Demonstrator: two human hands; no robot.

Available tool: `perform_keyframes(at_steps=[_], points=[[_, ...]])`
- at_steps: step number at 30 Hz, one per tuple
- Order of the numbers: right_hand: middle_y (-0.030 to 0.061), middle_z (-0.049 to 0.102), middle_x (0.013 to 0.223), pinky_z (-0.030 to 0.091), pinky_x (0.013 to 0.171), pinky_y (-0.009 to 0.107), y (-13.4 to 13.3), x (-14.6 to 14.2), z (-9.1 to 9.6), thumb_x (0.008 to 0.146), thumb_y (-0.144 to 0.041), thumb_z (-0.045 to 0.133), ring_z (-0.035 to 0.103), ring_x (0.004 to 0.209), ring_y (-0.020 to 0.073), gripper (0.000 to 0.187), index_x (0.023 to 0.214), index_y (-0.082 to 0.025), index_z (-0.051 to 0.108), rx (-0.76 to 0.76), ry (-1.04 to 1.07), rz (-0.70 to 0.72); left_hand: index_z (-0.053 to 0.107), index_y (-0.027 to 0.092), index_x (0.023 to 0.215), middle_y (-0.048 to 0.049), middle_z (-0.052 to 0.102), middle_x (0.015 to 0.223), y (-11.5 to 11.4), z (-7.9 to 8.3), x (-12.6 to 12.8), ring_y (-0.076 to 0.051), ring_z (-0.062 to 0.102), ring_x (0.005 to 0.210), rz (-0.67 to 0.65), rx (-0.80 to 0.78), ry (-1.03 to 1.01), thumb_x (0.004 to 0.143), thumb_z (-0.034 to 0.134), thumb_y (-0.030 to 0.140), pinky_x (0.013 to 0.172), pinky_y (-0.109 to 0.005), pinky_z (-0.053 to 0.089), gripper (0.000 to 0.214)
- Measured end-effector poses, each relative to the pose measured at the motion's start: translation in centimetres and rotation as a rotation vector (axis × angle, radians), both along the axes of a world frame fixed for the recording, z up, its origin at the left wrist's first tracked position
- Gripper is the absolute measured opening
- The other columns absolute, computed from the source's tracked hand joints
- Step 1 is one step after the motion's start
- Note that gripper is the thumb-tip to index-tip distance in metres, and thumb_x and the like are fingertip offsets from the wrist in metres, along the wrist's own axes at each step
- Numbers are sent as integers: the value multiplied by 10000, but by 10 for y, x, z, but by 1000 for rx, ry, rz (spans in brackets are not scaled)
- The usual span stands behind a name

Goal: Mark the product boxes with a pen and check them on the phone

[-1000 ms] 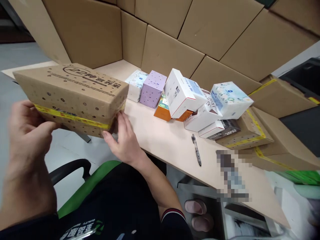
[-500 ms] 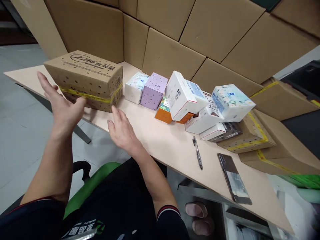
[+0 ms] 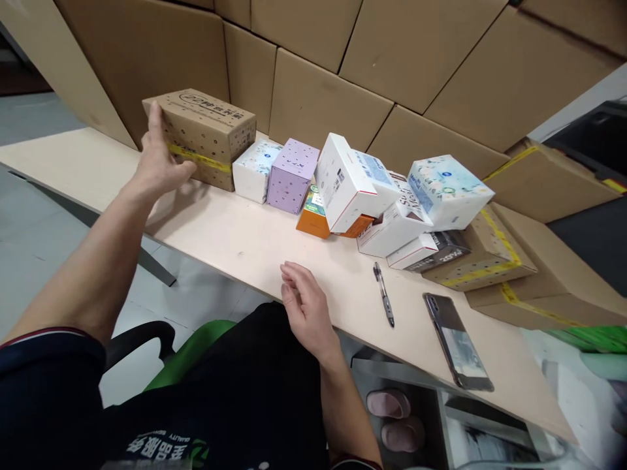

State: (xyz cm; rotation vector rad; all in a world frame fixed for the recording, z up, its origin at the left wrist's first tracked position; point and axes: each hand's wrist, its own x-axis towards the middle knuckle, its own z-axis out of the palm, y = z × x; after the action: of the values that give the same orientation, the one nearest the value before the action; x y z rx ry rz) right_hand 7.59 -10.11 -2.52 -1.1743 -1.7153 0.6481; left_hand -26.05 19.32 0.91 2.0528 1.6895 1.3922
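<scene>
A brown cardboard box with yellow tape (image 3: 208, 134) stands on the light wooden table (image 3: 245, 238), against the wall of cartons at the back left. My left hand (image 3: 159, 160) lies flat against the box's left end, fingers spread, not gripping. My right hand (image 3: 304, 307) hovers at the table's near edge, fingers loosely apart and holding nothing. Right of the brown box sit a white patterned box (image 3: 255, 171) and a lilac box (image 3: 292, 175).
A pile of small boxes (image 3: 392, 202) lies mid-table, with flat taped cartons (image 3: 490, 254) at the right. A pen (image 3: 383, 301) and a phone (image 3: 458, 341) rest near the front edge. Large cartons (image 3: 318, 98) form the back wall. A green chair (image 3: 186, 352) is below me.
The brown box went from both my hands down onto the table and was slid back toward the wall. My right hand let go and drew back to the table's near edge.
</scene>
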Motion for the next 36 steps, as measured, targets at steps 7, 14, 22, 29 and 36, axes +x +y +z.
perform_keyframes(at_steps=[7,14,22,29,36], points=[[124,687,1355,603,1072,473,-2,-1,-1,1045,-307,519,673,1280,250,308,1304,-262,679,26,13,-27,478,239,1448,26,344,1401,-24,30,72,-259,296,1328,43,-5,23,657,940,392,1225,-543,285,929],[111,716,1305,631,1010,426,-4,-2,-2,1036,-303,535,689,1240,230,282,1260,-270,702,68,-13,-41,616,235,1363,-158,402,1494,-71,27,150,-468,418,1314,-109,-107,359,844,713,497,1006,-637,392,590],[124,741,1250,638,985,395,-5,-4,-4,1027,-243,545,713,1195,218,248,1207,-227,714,154,-34,-59,623,240,1372,-172,443,1444,-80,43,161,-426,557,1234,-12,-190,384,885,623,332,985,-598,469,496],[110,737,1223,654,900,341,-2,-1,-3,1017,-238,570,734,1109,196,233,1211,-227,698,128,48,-58,717,220,1277,-122,523,1403,-176,45,103,-322,563,1291,27,-144,168,878,684,370,1033,-472,544,427],[140,619,1448,629,997,452,-6,-1,1,978,-346,661,675,1221,247,573,1520,-273,489,110,16,-243,782,245,1026,-1,754,901,-217,25,74,-154,634,727,-159,-349,-694,739,751,183,655,-298,533,295]])
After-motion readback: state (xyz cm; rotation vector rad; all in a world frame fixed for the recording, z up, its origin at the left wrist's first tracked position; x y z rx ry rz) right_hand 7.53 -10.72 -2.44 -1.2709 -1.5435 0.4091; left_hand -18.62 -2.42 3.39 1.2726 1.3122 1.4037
